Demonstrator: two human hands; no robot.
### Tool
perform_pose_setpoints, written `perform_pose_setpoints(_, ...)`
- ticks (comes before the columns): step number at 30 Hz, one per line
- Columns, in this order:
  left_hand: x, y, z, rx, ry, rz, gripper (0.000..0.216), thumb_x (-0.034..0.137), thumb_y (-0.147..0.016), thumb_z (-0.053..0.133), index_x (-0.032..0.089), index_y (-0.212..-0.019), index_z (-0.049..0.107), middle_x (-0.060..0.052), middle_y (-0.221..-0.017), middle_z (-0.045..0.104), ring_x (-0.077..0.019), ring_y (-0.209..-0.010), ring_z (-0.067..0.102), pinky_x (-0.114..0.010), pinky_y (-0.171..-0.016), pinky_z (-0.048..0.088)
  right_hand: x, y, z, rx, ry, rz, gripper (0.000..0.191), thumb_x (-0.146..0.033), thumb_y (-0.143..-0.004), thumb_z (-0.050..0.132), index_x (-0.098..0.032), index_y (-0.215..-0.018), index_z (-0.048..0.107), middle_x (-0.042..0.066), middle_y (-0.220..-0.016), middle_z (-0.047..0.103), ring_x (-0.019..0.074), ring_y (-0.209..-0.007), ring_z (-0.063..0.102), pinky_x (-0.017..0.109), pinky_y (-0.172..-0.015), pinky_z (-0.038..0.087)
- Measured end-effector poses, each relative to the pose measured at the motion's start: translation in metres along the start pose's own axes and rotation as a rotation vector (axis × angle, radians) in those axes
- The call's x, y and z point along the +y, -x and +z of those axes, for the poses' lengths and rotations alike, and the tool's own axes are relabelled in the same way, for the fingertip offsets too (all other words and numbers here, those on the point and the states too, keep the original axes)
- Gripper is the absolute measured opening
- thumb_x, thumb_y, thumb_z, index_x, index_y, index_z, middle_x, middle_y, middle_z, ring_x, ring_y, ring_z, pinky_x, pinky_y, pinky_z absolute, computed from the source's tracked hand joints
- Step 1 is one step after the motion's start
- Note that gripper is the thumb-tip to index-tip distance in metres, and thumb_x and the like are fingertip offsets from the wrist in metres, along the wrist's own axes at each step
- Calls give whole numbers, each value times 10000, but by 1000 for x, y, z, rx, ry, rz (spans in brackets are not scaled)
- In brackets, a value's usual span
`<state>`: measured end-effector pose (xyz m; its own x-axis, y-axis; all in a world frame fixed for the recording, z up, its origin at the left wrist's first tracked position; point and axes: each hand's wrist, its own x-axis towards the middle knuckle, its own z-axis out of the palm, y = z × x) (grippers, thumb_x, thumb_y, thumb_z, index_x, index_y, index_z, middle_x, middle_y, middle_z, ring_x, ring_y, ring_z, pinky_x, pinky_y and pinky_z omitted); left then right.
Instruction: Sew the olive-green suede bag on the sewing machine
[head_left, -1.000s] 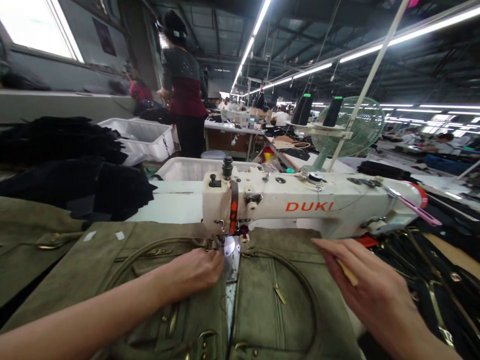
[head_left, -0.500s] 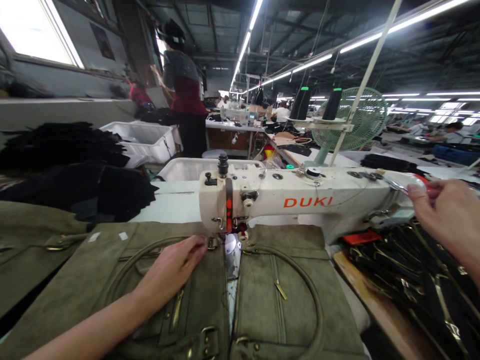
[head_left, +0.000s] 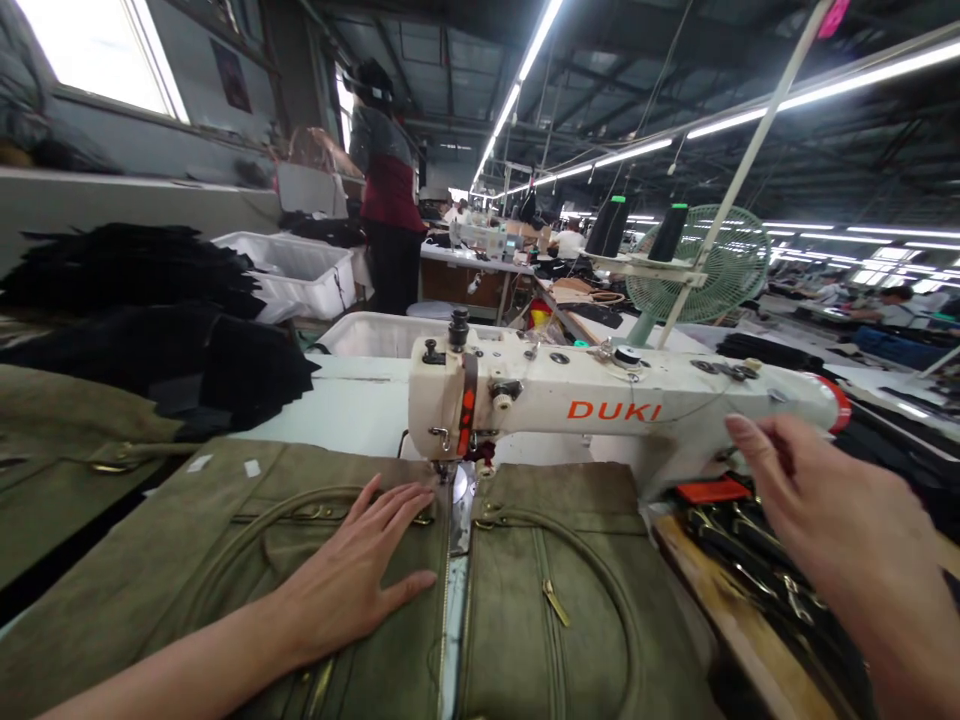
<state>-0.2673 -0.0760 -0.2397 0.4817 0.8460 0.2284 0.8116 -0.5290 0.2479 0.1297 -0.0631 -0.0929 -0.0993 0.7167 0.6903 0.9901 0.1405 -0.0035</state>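
My left hand (head_left: 367, 560) lies flat with spread fingers on an olive-green bag panel (head_left: 409, 640), left of the needle area. That panel bears a rounded handle (head_left: 247, 535) and brass-coloured fittings. Beside it, across a narrow gap edged with zipper teeth, lies another olive panel (head_left: 510, 620) with a handle and a zipper pull (head_left: 555, 602). Both pass under the white sewing machine (head_left: 540, 395), whose presser foot area is partly hidden. My right hand (head_left: 832, 510) hangs in the air before the machine's right end, thumb apart from loosely curled fingers, with nothing visible in it.
Black straps with metal clasps (head_left: 787, 600) lie at the right, near a red-orange object (head_left: 712, 490). Stacked black pieces (head_left: 127, 270) are at the left. White bins (head_left: 300, 270), thread cones (head_left: 607, 228) and a green fan (head_left: 705, 260) stand behind. A co-worker (head_left: 386, 190) stands farther back.
My right hand has come away from the handwheel end, where a shiny metal thing showed at its fingers, moving left and toward me. My left hand has spread flat and shifted slightly nearer.
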Motion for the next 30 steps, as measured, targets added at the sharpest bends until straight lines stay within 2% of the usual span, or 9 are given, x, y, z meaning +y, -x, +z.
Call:
perform_pose_setpoints(2,2,1,0,37,1,-3,642,508,-863,565,196,-1386,362,-133,-1390,500,-304,-1293,444,-603,-1119,214,-47,17,3,-110,-4,45,413,-567,-945,288,-272,-738,489,-16,-465,520,213,-359,510,279,-389,289)
perform_pose_setpoints(5,1,-2,-1,74,-6,14,493,428,-893,554,199,-1317,446,-116,-1320,560,-292,-1240,491,-575,-1109,261,-105,43,27,-288,-286,-138,401,-525,-971,284,-250,-754,478,-15,-580,596,173,-471,588,258,-446,342)
perform_pose_setpoints(8,-1,-9,-5,58,-29,3,327,264,-918,517,246,-1243,542,-71,-1169,613,-265,-1111,548,-500,-1022,394,-145,63,59,-536,-426,-203,274,-409,-973,395,-236,-791,504,-11,-698,664,172,-592,647,245,-505,364)
perform_pose_setpoints(10,-3,-12,-9,30,-69,12,427,129,-902,467,318,-1279,534,-57,-1108,595,-253,-1049,547,-464,-942,443,-161,72,77,-664,-416,-180,186,-349,-956,456,-226,-840,533,1,-767,696,194,-659,672,251,-531,371)
perform_pose_setpoints(13,-6,-14,-12,-15,-98,42,608,11,-845,400,404,-1293,521,-56,-1109,558,-251,-1048,526,-450,-904,453,-176,78,89,-745,-332,-162,137,-318,-944,481,-213,-906,561,21,-816,718,234,-700,692,270,-523,358)
perform_pose_setpoints(15,-7,-11,-12,-40,-76,37,609,7,-845,374,395,-1284,538,-61,-1130,552,-249,-1065,527,-460,-932,446,-180,79,92,-753,-305,-169,132,-308,-946,475,-212,-933,565,25,-845,723,247,-732,699,278,-525,360)
perform_pose_setpoints(21,3,5,-4,-44,-63,-3,543,291,-884,536,307,-1410,404,-125,-1398,450,-345,-1315,384,-657,-1079,230,-185,78,92,-778,-237,-187,159,-317,-957,456,-203,-947,566,35,-884,717,276,-769,700,306,-540,389)
perform_pose_setpoints(25,7,11,1,-38,-82,-13,612,430,-866,577,288,-1426,375,-150,-1462,397,-358,-1373,297,-673,-1062,246,-188,76,93,-779,-203,-190,150,-296,-962,451,-202,-939,565,35,-885,708,266,-759,699,310,-542,400)
perform_pose_setpoints(30,7,12,4,-11,-108,-4,621,434,-860,587,276,-1425,379,-158,-1456,410,-361,-1379,286,-668,-1062,248,-190,77,95,-757,-202,-216,124,-286,-951,479,-201,-937,566,34,-895,700,265,-773,695,317,-554,412)
